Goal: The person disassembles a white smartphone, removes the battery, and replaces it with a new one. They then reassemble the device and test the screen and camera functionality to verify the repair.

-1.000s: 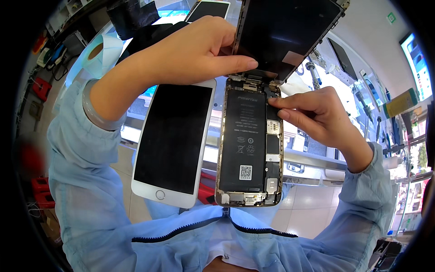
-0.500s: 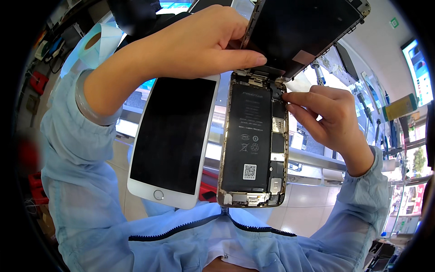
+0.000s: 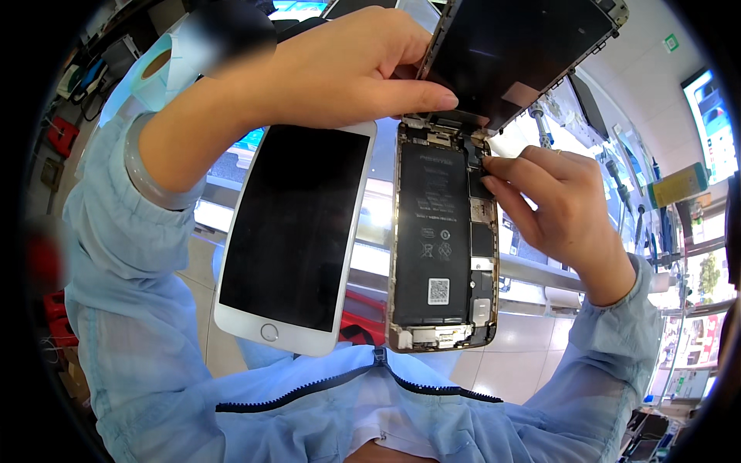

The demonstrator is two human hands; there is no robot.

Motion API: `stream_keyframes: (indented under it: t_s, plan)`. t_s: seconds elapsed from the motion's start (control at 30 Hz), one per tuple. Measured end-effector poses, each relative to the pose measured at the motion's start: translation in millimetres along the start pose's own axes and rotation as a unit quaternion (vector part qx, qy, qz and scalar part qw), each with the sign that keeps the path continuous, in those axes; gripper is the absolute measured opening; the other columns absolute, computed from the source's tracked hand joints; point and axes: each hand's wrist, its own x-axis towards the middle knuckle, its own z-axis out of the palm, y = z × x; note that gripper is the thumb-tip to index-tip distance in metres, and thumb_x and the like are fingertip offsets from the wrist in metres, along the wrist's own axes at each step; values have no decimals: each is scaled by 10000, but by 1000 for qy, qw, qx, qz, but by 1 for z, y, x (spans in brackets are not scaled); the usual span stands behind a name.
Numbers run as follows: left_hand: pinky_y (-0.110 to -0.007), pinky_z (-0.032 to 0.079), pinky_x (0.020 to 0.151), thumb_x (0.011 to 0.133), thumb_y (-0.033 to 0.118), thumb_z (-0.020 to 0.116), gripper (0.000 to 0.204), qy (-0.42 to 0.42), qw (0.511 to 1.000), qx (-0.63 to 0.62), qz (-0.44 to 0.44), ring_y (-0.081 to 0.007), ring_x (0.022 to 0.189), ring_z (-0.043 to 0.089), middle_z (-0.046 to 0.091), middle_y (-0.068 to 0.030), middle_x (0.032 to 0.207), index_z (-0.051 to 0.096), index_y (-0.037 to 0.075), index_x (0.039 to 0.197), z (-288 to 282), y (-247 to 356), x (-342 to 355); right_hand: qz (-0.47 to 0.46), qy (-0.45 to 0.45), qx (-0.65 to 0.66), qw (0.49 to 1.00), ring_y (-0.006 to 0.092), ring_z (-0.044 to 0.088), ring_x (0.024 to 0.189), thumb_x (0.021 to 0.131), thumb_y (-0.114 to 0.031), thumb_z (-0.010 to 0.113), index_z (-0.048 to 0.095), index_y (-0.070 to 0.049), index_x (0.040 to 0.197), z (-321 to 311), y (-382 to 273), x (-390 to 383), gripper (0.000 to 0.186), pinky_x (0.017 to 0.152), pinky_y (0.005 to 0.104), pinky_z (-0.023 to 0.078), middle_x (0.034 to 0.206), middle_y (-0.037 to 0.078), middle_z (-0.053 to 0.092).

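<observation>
An opened phone body [image 3: 434,258] stands in front of me, its black battery, circuit board and gold-coloured rim exposed. Its screen panel [image 3: 517,58] is raised at the top end, dark inner side toward me. My left hand [image 3: 363,73] grips the panel's left edge, thumb along its lower part, other fingers partly hidden behind. My right hand [image 3: 559,193] is closed at the body's upper right edge, thumb and forefinger tips touching the board area; whatever lies between them is hidden. A white phone [image 3: 293,231] with a dark screen and round home button lies just left.
A roll of pale blue material [image 3: 157,71] sits at the far left. On the right are a yellow-labelled bottle [image 3: 678,185], slim tools [image 3: 617,176] and a lit screen [image 3: 714,116]. A blurred dark object [image 3: 228,35] covers part of the upper left.
The opened phone's lower end has swung slightly right, widening the gap to the white phone. Both hands keep nearly the same places, the right fingertips still at the board's edge.
</observation>
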Motion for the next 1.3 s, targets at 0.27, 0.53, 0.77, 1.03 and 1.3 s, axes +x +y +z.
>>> stream_keyframes:
  t_s: [0.27, 0.53, 0.77, 1.03, 1.3]
  plan:
    - [-238, 300, 440, 817, 314, 682, 380, -14, 1000, 28, -5, -90, 479, 422, 470, -18, 529, 545, 15, 625, -2, -3, 1, -88, 20, 98, 991, 194, 556, 520, 701, -97, 712, 652, -41, 799, 4, 29, 3, 127, 440, 294, 416, 662, 49, 567]
    - [-233, 314, 445, 823, 305, 675, 370, -7, 1000, -9, -3, -90, 487, 446, 489, -25, 540, 555, 8, 636, 1, -4, 1, -88, 22, 147, 985, 186, 563, 528, 703, -74, 712, 671, -17, 798, 8, 34, 2, 118, 438, 285, 419, 672, 65, 575]
    - [-233, 308, 438, 832, 293, 664, 355, -25, 1000, -14, -2, -86, 471, 440, 508, -25, 532, 578, 2, 649, 0, -3, 2, -77, 31, 141, 987, 184, 577, 543, 694, -87, 722, 670, -18, 799, 9, 32, 2, 136, 448, 270, 430, 686, 70, 589]
    - [-243, 278, 423, 819, 322, 675, 401, -4, 999, 43, 9, -99, 444, 404, 458, -25, 493, 532, 30, 584, -2, -5, -1, -93, 36, 137, 986, 187, 576, 541, 674, -80, 723, 663, -15, 790, 7, 28, 3, 145, 446, 271, 427, 685, 65, 590]
    - [-243, 288, 427, 820, 310, 674, 391, -22, 997, 74, 10, -97, 454, 415, 473, -26, 503, 540, 22, 593, -5, -4, 1, -27, 21, 142, 989, 198, 568, 535, 699, -44, 704, 645, -7, 766, 6, 19, 2, 97, 447, 274, 423, 673, 73, 581]
